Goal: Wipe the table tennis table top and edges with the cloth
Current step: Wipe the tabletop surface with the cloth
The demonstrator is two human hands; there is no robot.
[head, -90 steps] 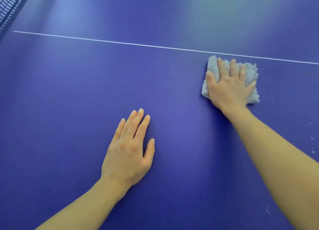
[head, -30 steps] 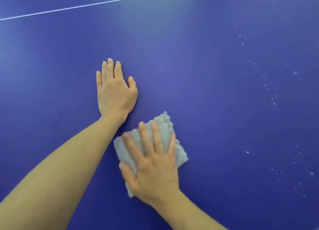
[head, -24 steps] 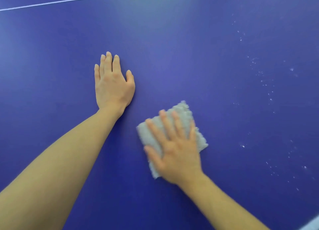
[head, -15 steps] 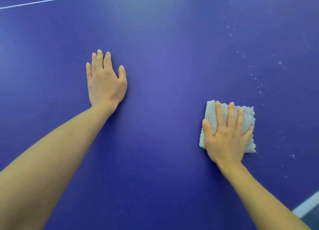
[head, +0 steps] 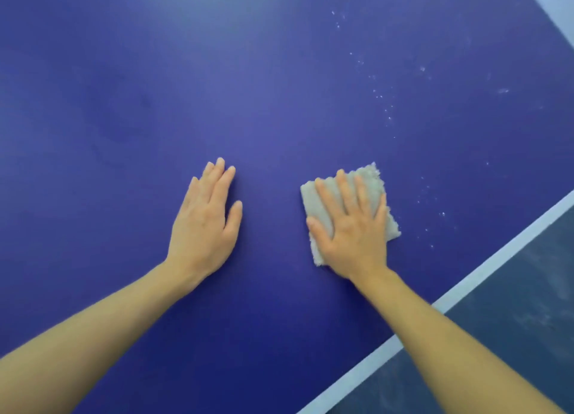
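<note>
The dark blue table tennis table top point(head: 264, 87) fills most of the view. A folded grey fluffy cloth point(head: 320, 197) lies flat on it, right of centre. My right hand point(head: 354, 227) presses on the cloth with straight, spread fingers and covers most of it. My left hand point(head: 206, 221) rests flat on the bare table, about a hand's width to the left of the cloth, holding nothing.
White specks of dust point(head: 382, 96) are scattered on the table to the right of and beyond the cloth. The white edge line point(head: 466, 283) runs diagonally at the lower right, with dark grey floor point(head: 512, 336) past it.
The view has shifted toward the table's near right edge, so more of the edge line and floor show. My right hand and the cloth now lie closer to my left hand.
</note>
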